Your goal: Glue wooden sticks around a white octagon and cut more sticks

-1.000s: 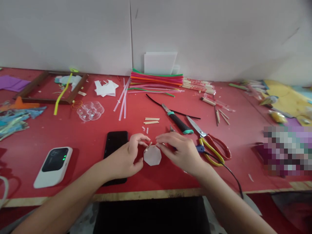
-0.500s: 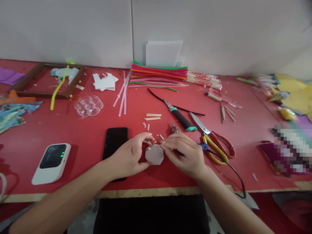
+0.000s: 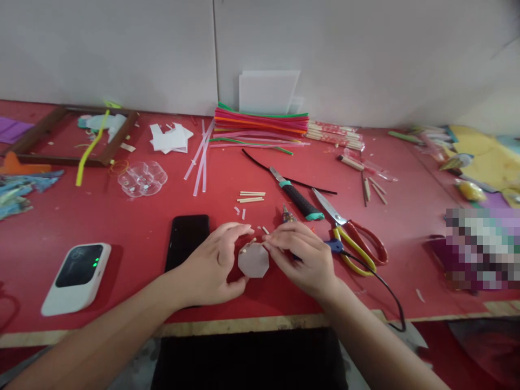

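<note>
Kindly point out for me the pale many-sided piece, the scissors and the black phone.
Pale many-sided piece [image 3: 254,261]: head view, middle of its flat top.
Scissors [image 3: 340,220]: head view, metal near the pivot.
Black phone [image 3: 187,238]: head view, uncovered part of its dark face.

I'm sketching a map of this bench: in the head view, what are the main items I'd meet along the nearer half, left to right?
White device with green lights → black phone → pale octagonal piece → red-and-yellow-handled scissors → purple item, partly pixelated.
</note>
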The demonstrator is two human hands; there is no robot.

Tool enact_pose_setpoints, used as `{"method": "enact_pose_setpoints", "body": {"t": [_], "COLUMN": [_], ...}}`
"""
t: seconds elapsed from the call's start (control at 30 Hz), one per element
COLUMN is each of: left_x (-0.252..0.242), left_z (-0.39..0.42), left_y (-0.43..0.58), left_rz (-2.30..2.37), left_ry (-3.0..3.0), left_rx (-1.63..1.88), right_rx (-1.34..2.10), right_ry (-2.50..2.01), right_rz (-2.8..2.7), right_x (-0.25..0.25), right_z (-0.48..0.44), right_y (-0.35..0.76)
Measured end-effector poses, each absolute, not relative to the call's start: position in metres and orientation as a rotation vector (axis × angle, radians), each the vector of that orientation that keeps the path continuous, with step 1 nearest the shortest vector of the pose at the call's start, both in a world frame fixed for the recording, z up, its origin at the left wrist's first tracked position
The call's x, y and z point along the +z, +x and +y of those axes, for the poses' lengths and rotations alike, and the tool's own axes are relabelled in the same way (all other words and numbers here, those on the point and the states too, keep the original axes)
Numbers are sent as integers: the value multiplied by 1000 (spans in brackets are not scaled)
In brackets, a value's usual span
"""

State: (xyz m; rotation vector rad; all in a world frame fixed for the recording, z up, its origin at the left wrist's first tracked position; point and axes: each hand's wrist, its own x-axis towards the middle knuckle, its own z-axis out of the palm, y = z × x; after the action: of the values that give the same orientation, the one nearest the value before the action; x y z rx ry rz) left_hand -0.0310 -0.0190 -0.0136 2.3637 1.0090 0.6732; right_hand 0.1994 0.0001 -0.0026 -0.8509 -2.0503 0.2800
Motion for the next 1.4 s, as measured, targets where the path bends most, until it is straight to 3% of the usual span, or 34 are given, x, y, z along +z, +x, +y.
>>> {"method": "enact_pose_setpoints", "body": {"t": [0.97,1.23,1.4], "left_x": [-13,-13,-17], "left_z": [-18,-17,-17], "left_y": [-33,-34,-30], "left_rz": [985,1012,1114], "left_ry": [2350,2264,2169], "left_rx": [627,559,629], "right_rx": [176,-69,-53], "right_ry": [-818,-1541,-1668], "right_rz": [-2147,-2270,-2526], "right_x": [9,16,0], "right_z": [-7,-24,-23], "right_y": [207,258,277]}}
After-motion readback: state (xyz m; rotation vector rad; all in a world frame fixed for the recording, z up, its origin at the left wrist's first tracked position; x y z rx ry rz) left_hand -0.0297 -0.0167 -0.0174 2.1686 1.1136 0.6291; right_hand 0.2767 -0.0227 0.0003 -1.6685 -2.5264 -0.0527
